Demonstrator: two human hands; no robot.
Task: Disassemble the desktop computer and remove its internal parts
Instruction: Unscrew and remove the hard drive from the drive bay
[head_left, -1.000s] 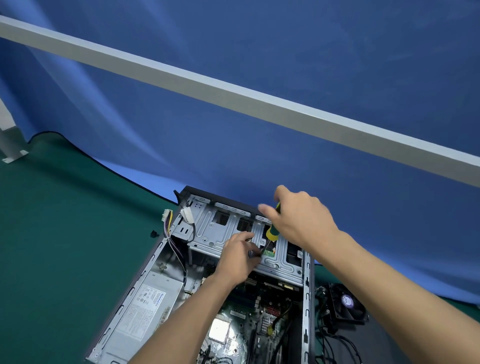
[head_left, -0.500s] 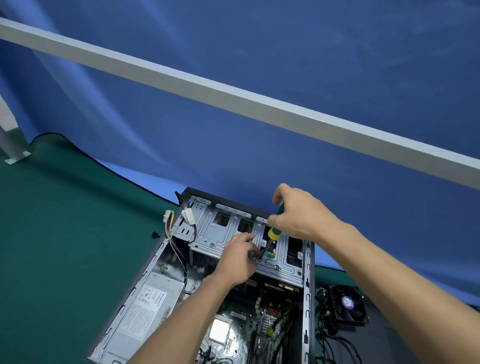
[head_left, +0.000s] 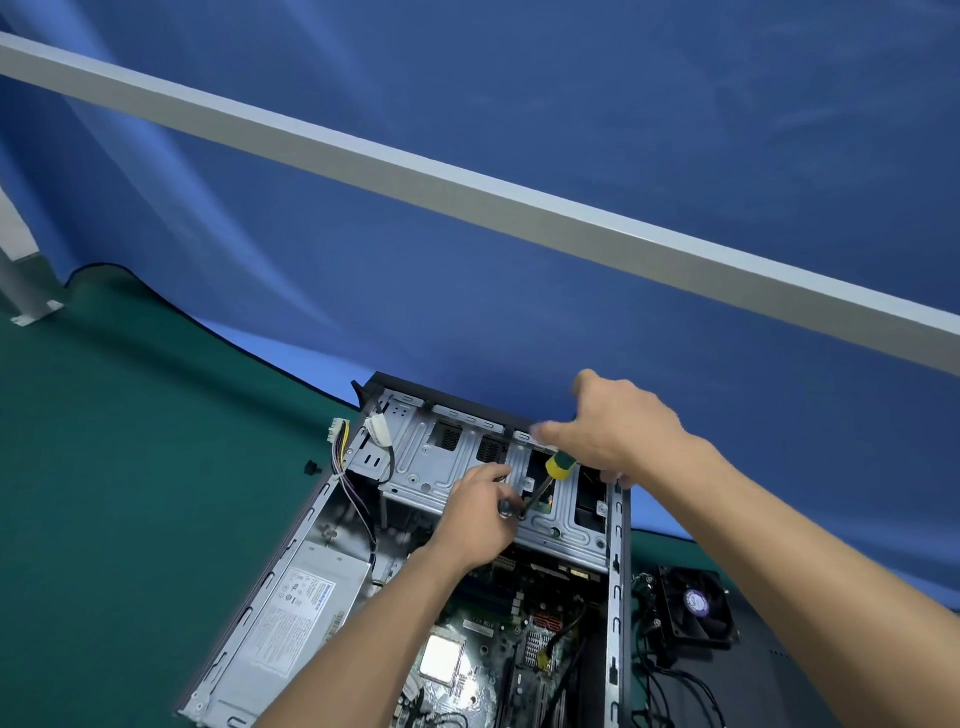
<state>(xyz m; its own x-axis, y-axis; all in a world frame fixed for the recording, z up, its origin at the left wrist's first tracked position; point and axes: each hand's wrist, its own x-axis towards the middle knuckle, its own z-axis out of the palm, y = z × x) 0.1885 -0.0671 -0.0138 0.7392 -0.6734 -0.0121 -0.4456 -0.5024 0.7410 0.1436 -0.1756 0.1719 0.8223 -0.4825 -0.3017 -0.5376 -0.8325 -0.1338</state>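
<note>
The opened computer case (head_left: 332, 525) lies on the green surface (head_left: 130, 493). Over its drive cage (head_left: 431, 467), the right hand (head_left: 623, 431) grips the screwdriver (head_left: 545, 480). The left hand (head_left: 478, 509) pinches the shaft near the tip.

The light is bright, even and soft, with weak shadows. The right hand (head_left: 618, 431) shows motion blur at its fingertips. Straight lines bend near the edges.

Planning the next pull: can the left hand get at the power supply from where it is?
Probably yes. The left hand only steadies the screwdriver tip at the drive cage; the power supply lies open-topped just left of that forearm, nothing covering it except cables at its far end.
</note>
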